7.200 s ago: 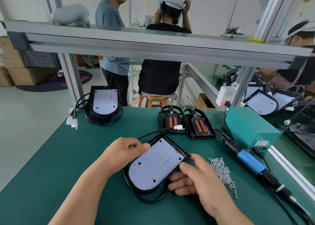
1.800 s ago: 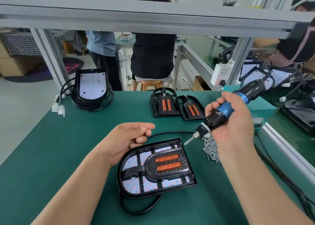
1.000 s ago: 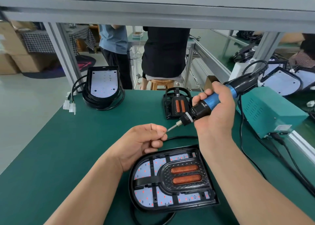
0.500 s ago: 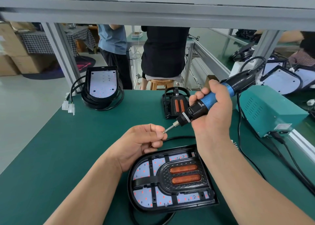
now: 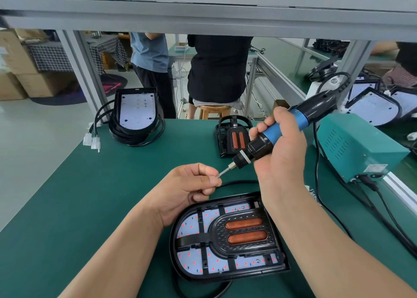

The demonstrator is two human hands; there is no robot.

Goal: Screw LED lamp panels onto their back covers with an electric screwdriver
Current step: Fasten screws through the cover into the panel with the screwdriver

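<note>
Above the green workbench [image 5: 90,196], a person's left hand [image 5: 187,189] and right hand [image 5: 279,155] meet in mid-air. The left thumb and forefinger are pinched together on what looks like a small screw [image 5: 218,175], though it is too tiny to make out clearly; the other fingers curl in beneath. The thin metal bit of a black and blue electric screwdriver [image 5: 258,149] touches those fingertips from the right. The right hand grips the tool with its fingers wrapped around the barrel, and the tool tilts down toward the left. Just below both sets of fingers, flat on the bench, lies the lamp assembly [image 5: 216,234]: a white LED panel dotted with red points, under a black ribbed cover with two orange bars at its centre. Beyond the right fingers a second black cover [image 5: 225,137] is partly hidden by the screwdriver. To the right of that hand sits a teal power box [image 5: 358,146]. Far beyond the left fingers, another panel [image 5: 136,111] rests on coiled black cable.
</note>
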